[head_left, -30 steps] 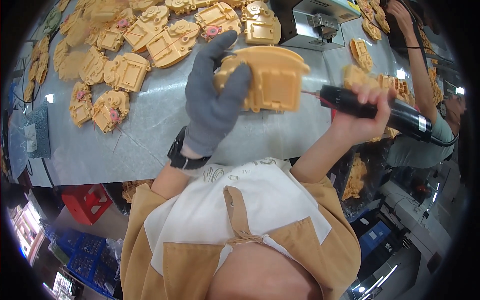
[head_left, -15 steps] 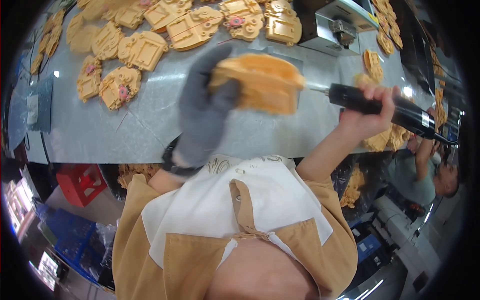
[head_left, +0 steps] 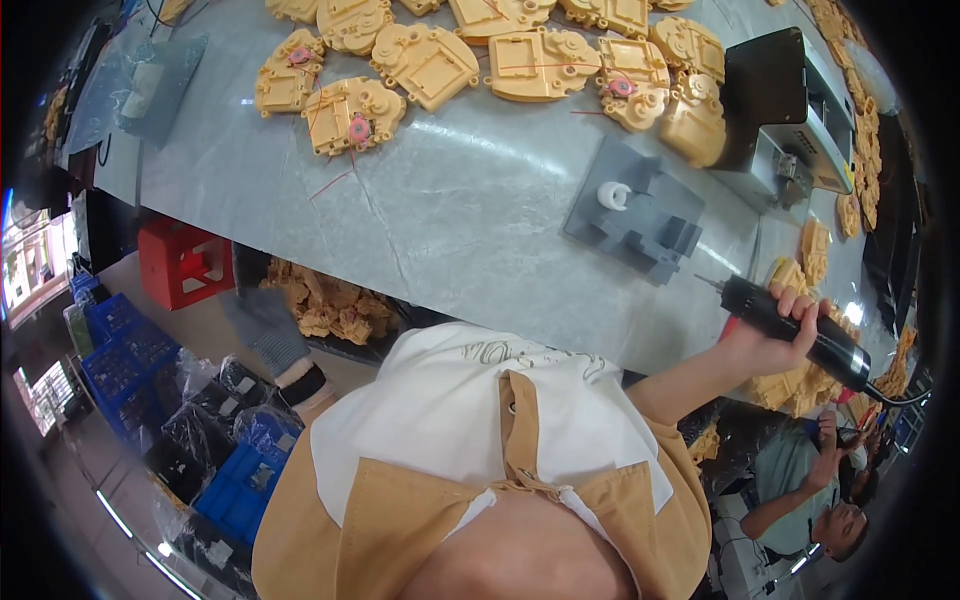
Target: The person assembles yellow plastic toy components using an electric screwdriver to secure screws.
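Observation:
In my right hand (head_left: 780, 330), bare and closed, is a black electric screwdriver (head_left: 755, 305) with a thin bit pointing left and a cable at its rear. It hangs over the right part of the table near the front edge. My left hand (head_left: 262, 325), in a grey glove, is low beside the table's front edge at the left. Motion smears its fingers. Close to it, a heap of yellow plastic housings (head_left: 330, 300) lies below the table edge. A grey fixture block (head_left: 640, 215) with a white ring-shaped piece (head_left: 613, 195) stands on the table left of the screwdriver.
Yellow housings (head_left: 425, 65), some with pink parts and red wires, cover the far side of the table (head_left: 470, 230). A black-and-silver machine (head_left: 770, 110) stands at the right. A red stool (head_left: 185, 262) and blue crates (head_left: 120, 350) are at the left. Another person (head_left: 800, 480) sits at lower right.
My left hand has dropped from above the table to the lower left; the yellow housing it held is no longer seen in it. The screwdriver stays in my right hand. The view has shifted.

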A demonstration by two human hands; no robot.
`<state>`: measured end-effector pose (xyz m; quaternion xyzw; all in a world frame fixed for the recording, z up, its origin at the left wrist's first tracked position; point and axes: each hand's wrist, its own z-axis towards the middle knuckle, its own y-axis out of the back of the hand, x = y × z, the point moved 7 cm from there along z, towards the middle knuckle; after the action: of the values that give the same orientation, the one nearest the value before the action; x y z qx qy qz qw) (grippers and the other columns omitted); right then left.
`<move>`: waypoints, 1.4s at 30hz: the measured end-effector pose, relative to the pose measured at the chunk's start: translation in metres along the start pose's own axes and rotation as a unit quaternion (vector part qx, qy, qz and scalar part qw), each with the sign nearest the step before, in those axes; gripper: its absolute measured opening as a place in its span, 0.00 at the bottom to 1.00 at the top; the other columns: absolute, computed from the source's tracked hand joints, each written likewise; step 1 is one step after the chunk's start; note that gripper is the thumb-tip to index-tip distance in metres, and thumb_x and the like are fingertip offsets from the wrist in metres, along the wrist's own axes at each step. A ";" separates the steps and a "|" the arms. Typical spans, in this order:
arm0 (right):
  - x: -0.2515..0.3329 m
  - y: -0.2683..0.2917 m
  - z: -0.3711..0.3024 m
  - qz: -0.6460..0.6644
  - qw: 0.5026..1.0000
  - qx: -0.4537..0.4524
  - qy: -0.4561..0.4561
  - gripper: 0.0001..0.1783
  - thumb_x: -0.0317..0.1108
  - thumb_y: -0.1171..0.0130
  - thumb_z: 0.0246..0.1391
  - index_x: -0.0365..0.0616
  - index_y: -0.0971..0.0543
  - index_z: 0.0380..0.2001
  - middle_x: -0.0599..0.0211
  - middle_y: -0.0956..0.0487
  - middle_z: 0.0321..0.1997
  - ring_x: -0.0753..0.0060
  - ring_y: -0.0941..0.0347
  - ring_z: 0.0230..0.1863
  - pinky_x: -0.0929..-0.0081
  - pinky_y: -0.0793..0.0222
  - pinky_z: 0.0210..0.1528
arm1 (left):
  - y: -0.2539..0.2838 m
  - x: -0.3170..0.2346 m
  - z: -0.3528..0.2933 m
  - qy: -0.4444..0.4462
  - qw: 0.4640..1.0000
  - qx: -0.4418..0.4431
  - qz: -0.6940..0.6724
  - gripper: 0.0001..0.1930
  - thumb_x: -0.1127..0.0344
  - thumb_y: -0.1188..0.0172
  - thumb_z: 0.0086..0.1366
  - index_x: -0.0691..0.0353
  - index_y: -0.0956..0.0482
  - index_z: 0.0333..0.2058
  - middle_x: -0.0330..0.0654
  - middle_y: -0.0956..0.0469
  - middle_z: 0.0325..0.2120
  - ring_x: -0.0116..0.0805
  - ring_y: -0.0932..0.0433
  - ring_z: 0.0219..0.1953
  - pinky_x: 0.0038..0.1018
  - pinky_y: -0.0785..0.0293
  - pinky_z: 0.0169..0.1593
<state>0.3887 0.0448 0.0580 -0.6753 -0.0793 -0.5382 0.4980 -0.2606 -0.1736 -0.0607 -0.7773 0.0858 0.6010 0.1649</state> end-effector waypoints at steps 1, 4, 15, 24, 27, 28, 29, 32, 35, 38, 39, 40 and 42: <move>0.004 -0.004 -0.003 0.005 1.000 0.017 0.010 0.16 0.28 0.48 0.53 0.44 0.30 0.47 0.72 0.35 0.22 0.76 0.38 0.24 0.71 0.38 0.37 | -0.051 -0.056 -0.010 -0.172 0.977 0.077 -0.097 0.23 0.73 0.39 0.57 0.67 0.33 0.51 0.41 0.25 0.43 0.30 0.25 0.44 0.29 0.26 0.45; 0.005 -0.013 -0.002 0.003 0.999 0.028 0.027 0.17 0.28 0.49 0.53 0.44 0.31 0.48 0.72 0.36 0.22 0.75 0.39 0.23 0.71 0.38 0.36 | -0.241 -0.123 -0.112 -0.492 0.747 0.173 0.412 0.32 0.64 0.42 0.53 0.62 0.37 0.59 0.48 0.31 0.54 0.42 0.32 0.56 0.37 0.37 0.60; 0.029 0.019 -0.014 -0.016 0.998 -0.040 0.054 0.16 0.29 0.49 0.52 0.47 0.31 0.46 0.74 0.38 0.21 0.76 0.40 0.23 0.71 0.41 0.35 | -0.330 -0.014 -0.076 -0.445 0.431 0.392 0.680 0.38 0.62 0.38 0.50 0.46 0.40 0.62 0.44 0.36 0.58 0.50 0.36 0.58 0.39 0.35 0.59; 0.023 0.035 -0.018 0.005 0.998 -0.057 0.026 0.18 0.27 0.48 0.52 0.51 0.31 0.48 0.74 0.37 0.21 0.76 0.38 0.23 0.73 0.41 0.34 | -0.329 -0.033 -0.097 -0.416 0.516 0.423 0.618 0.28 0.61 0.34 0.50 0.58 0.32 0.51 0.46 0.24 0.44 0.45 0.24 0.45 0.33 0.28 0.50; 0.028 0.044 -0.026 0.000 0.995 -0.092 0.034 0.17 0.27 0.48 0.52 0.51 0.30 0.47 0.74 0.38 0.20 0.76 0.39 0.22 0.73 0.40 0.34 | -0.321 -0.057 -0.150 -0.245 0.794 0.488 0.268 0.24 0.62 0.35 0.53 0.65 0.31 0.46 0.44 0.25 0.39 0.30 0.25 0.42 0.30 0.28 0.47; 0.030 0.046 -0.027 -0.001 0.994 -0.109 0.034 0.17 0.27 0.48 0.52 0.51 0.30 0.47 0.74 0.38 0.20 0.76 0.39 0.22 0.72 0.39 0.34 | -0.330 -0.053 -0.175 -0.163 0.805 0.540 0.185 0.24 0.64 0.35 0.52 0.65 0.31 0.45 0.43 0.25 0.39 0.31 0.25 0.42 0.29 0.29 0.47; 0.029 0.045 -0.026 0.000 0.994 -0.107 0.032 0.17 0.27 0.48 0.52 0.51 0.30 0.47 0.74 0.38 0.20 0.76 0.39 0.22 0.72 0.39 0.34 | -0.338 -0.046 -0.197 -0.079 0.806 0.579 0.098 0.24 0.66 0.34 0.51 0.65 0.31 0.45 0.43 0.25 0.39 0.31 0.26 0.42 0.29 0.29 0.47; 0.026 0.045 -0.027 0.005 0.994 -0.108 0.028 0.18 0.28 0.48 0.52 0.50 0.30 0.48 0.74 0.38 0.20 0.76 0.39 0.22 0.71 0.38 0.34 | -0.361 0.012 -0.239 0.137 0.784 0.581 0.170 0.17 0.64 0.38 0.56 0.63 0.30 0.42 0.39 0.26 0.35 0.24 0.28 0.38 0.21 0.30 0.42; 0.028 0.038 -0.031 0.018 0.996 -0.077 0.030 0.18 0.28 0.47 0.52 0.50 0.30 0.48 0.74 0.38 0.20 0.76 0.39 0.22 0.70 0.37 0.33 | -0.372 0.032 -0.262 0.213 0.802 0.550 0.097 0.20 0.62 0.44 0.64 0.66 0.34 0.51 0.42 0.28 0.43 0.26 0.28 0.43 0.22 0.29 0.47; 0.034 0.036 -0.033 -0.014 0.996 -0.074 0.048 0.18 0.27 0.47 0.52 0.50 0.30 0.48 0.74 0.38 0.19 0.75 0.39 0.21 0.70 0.38 0.32 | -0.377 0.037 -0.270 0.103 0.797 0.587 0.097 0.29 0.61 0.47 0.67 0.67 0.44 0.61 0.47 0.33 0.52 0.30 0.29 0.50 0.26 0.30 0.52; 0.034 0.038 -0.033 -0.009 0.996 -0.076 0.047 0.18 0.27 0.47 0.52 0.49 0.30 0.48 0.74 0.38 0.19 0.75 0.38 0.21 0.70 0.37 0.33 | -0.377 0.034 -0.274 0.061 0.790 0.601 0.099 0.29 0.62 0.46 0.67 0.67 0.44 0.61 0.47 0.33 0.52 0.31 0.29 0.51 0.27 0.30 0.53; 0.034 0.039 -0.033 -0.004 0.996 -0.078 0.046 0.18 0.27 0.47 0.52 0.49 0.31 0.48 0.74 0.38 0.19 0.75 0.38 0.21 0.70 0.37 0.33 | -0.377 0.031 -0.278 0.018 0.783 0.614 0.100 0.29 0.62 0.45 0.66 0.67 0.43 0.61 0.47 0.33 0.53 0.32 0.30 0.51 0.27 0.30 0.53; 0.035 0.041 -0.034 -0.007 0.995 -0.085 0.043 0.18 0.27 0.47 0.52 0.49 0.31 0.48 0.74 0.38 0.19 0.75 0.38 0.21 0.70 0.37 0.33 | -0.377 0.034 -0.279 -0.018 0.764 0.632 0.128 0.28 0.65 0.44 0.65 0.67 0.42 0.60 0.47 0.32 0.51 0.33 0.29 0.51 0.27 0.30 0.52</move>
<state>0.4075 -0.0164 0.0590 -0.6912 -0.0164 -0.5750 0.4375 0.1262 0.0790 0.0267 -0.4678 0.5417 0.4401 0.5423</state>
